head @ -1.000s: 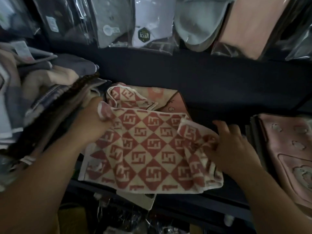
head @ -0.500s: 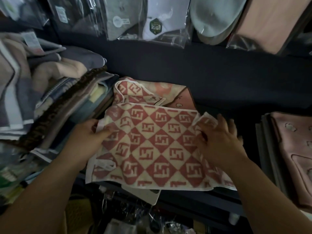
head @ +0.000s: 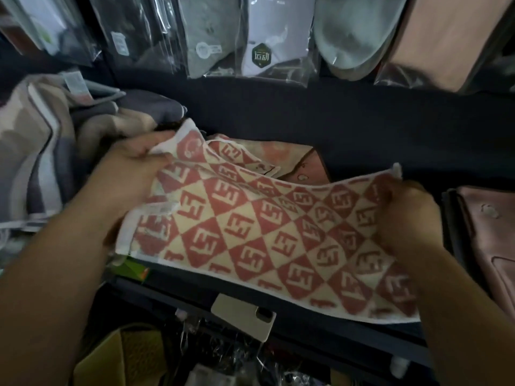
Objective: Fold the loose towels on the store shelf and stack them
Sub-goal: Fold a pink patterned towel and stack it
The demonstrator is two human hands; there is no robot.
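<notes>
A red-and-cream diamond-patterned towel [head: 267,227] is stretched wide above the dark shelf [head: 362,140]. My left hand [head: 133,174] pinches its upper left corner between thumb and fingers. Its upper right corner is gripped by my right hand [head: 407,218]. The towel's near edge hangs over the shelf front. Behind it lies another towel of the same pattern [head: 239,157] on a peach towel [head: 295,160].
A tall pile of grey and beige towels [head: 41,151] fills the left. Pink towels [head: 490,235] lie stacked at the right. Bagged goods [head: 259,37] hang above the shelf. Below the shelf front sit a beige phone case [head: 245,316] and clutter.
Both hands lifted the patterned towel off the shelf and pulled its corners apart, so it now spreads much wider. The left hand moved up to the far left corner.
</notes>
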